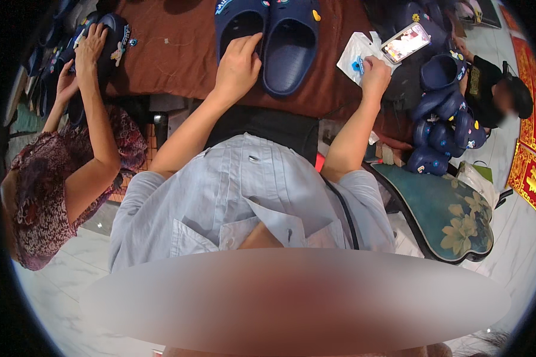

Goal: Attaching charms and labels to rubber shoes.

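A pair of dark blue clogs lies side by side in front of me, the left clog (239, 21) and the right clog (290, 53), with colourful charms on their far ends. My left hand (239, 68) is closed on the left clog near its heel opening, fingertips at the inner rim. Off to the right, a clear plastic bag (354, 50) has small blue charms (358, 65) on it. My right hand (376, 76) is at the bag's near edge with its fingers curled together. Whatever they may pinch is hidden.
A phone (406, 43) with a lit screen lies beyond the bag. More blue clogs (443, 137) are piled at right, near a teal floral cushion (441, 214). At left a co-worker's hands (89, 47) touch another clog (114, 41). Brown cloth (161, 44) covers the table.
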`<state>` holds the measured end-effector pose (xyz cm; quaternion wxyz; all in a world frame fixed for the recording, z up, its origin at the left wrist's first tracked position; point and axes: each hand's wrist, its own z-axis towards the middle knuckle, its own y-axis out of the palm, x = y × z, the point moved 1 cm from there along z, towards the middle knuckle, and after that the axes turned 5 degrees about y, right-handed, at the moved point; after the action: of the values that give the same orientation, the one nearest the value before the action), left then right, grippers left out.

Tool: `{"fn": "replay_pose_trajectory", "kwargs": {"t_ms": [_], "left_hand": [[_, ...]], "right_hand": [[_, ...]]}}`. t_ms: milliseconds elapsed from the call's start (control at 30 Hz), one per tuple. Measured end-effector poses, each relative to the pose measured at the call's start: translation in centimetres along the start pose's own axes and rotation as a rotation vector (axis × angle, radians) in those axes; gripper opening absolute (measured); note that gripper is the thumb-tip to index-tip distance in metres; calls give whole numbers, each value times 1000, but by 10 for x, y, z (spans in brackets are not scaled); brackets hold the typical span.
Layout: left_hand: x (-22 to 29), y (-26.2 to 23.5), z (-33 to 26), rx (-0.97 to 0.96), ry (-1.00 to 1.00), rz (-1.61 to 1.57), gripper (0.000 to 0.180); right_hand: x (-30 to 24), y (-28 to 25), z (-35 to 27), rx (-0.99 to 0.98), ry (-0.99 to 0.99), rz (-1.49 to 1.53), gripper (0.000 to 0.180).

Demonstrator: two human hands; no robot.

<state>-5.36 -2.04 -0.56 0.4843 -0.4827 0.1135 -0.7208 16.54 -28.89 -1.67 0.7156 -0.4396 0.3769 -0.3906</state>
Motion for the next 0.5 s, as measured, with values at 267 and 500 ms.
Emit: {"fn": "replay_pose_trajectory", "kwargs": {"t_ms": [267,500], "left_hand": [[1,0,1,1,0,-17,44],[2,1,1,-15,-10,3,44]], "right_hand": [[8,8,-4,155,168,441,12],[-65,10,-5,70,366,1334,17]]}}
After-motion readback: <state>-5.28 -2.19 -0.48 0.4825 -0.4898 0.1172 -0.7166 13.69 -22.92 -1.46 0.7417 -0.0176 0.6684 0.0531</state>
